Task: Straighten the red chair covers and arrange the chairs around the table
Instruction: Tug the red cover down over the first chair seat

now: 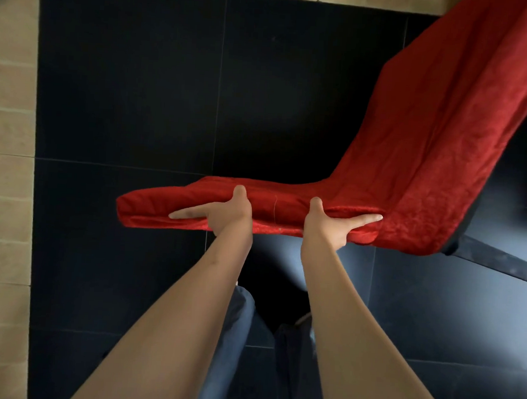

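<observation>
Jeans nearest, below the chair. Further up, left hand gripping the seat's near edge, thumb on top, forefinger stretched along the red cover. Right hand gripping the same edge, closer to the backrest. Chair leg right of the seat. Beyond the chair, black tiled floor.

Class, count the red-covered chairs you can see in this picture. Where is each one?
1. The red-covered chair stands mid-right on the dark floor, its seat edge gripped by both hands. Others may be out of view.
</observation>
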The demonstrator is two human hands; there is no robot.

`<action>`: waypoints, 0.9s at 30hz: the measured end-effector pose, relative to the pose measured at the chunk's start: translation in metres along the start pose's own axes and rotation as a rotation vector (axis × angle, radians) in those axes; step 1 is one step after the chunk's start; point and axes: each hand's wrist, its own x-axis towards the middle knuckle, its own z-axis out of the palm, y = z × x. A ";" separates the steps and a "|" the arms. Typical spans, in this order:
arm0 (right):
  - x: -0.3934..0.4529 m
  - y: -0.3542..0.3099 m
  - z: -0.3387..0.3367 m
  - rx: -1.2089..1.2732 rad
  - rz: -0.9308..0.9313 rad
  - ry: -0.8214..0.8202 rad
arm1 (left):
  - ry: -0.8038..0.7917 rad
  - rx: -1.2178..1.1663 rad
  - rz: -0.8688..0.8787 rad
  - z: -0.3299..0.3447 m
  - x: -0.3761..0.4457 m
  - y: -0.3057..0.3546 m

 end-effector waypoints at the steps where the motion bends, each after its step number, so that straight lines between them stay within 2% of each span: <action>1: 0.001 -0.006 0.003 -0.007 0.001 0.004 | 0.001 0.008 -0.010 0.004 -0.001 0.005; 15: 0.002 -0.018 0.004 -0.093 0.045 0.008 | 0.039 0.041 -0.114 0.011 -0.010 0.020; 27: 0.004 -0.021 -0.003 -0.182 0.012 -0.073 | -0.019 0.128 -0.069 0.004 -0.006 0.024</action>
